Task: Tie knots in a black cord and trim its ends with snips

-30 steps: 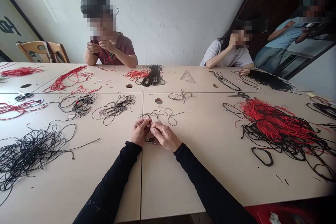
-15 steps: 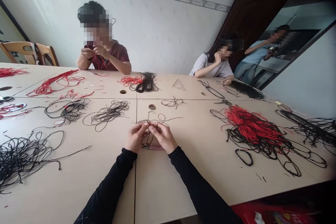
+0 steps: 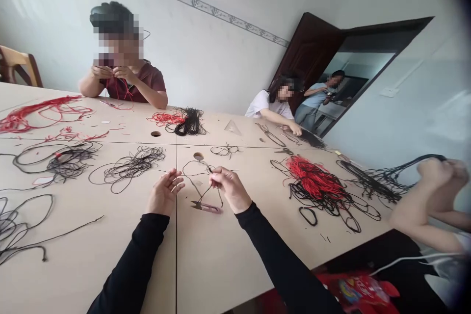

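Note:
My right hand (image 3: 231,187) is closed in a pinch on a thin black cord (image 3: 206,191) that hangs in a loop down to the table. My left hand (image 3: 164,192) hovers just left of it, fingers spread and holding nothing. A small pink thread snipper (image 3: 206,206) lies on the light wooden table (image 3: 221,250) between my hands, under the cord loop. Both my arms wear black sleeves.
Heaps of black cord (image 3: 130,167) and red cord (image 3: 312,179) lie scattered over the table. A person in a maroon shirt (image 3: 123,76) sits opposite, working red cord. Another person (image 3: 270,105) sits at the far right, a third stands in the doorway (image 3: 320,93). A neighbour's hands (image 3: 437,176) hold black cords at right.
My hands have parted: the left let go of the cord and opened, the right keeps the pinch. My head has turned right, bringing the neighbour's hands into view.

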Demonstrator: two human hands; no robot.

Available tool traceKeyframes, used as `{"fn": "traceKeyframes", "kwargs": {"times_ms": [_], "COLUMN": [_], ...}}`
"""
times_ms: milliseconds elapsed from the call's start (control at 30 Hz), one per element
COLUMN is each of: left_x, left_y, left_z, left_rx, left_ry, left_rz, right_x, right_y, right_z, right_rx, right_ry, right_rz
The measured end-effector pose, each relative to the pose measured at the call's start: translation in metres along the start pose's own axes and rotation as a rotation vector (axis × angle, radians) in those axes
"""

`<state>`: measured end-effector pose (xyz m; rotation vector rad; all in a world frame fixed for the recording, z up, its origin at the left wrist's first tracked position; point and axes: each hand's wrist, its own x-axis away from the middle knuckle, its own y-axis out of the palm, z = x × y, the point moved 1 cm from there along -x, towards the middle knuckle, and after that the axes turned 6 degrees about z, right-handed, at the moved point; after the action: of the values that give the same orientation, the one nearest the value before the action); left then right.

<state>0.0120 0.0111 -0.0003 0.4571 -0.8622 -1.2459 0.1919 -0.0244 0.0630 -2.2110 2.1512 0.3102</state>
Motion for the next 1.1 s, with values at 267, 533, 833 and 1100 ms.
{"fn": "traceKeyframes", "kwargs": {"times_ms": [267, 533, 833, 1100], "left_x": [0.008, 0.020, 0.020, 0.015], "left_y": [0.006, 0.014, 0.013, 0.009], "left_z": [-0.014, -0.035, -0.047, -0.048], "left_rx": [-0.330, -0.805, -0.995, -0.987], "left_ry": [0.173, 0.400, 0.615, 0.556], "left_rz": [-0.143, -0.403, -0.496, -0.444], "right_x": [-0.024, -0.037, -0.066, -0.130], "right_y": [-0.029, -0.033, -0.041, -0.050], "right_z": [-0.023, -0.031, -0.052, -0.035], "right_rx": [-0.086, -0.026, -0.123, 0.314], "right_ry": [0.024, 0.024, -0.095, -0.135], "right_rz": [0.068, 0.104, 0.170, 0.231]}}
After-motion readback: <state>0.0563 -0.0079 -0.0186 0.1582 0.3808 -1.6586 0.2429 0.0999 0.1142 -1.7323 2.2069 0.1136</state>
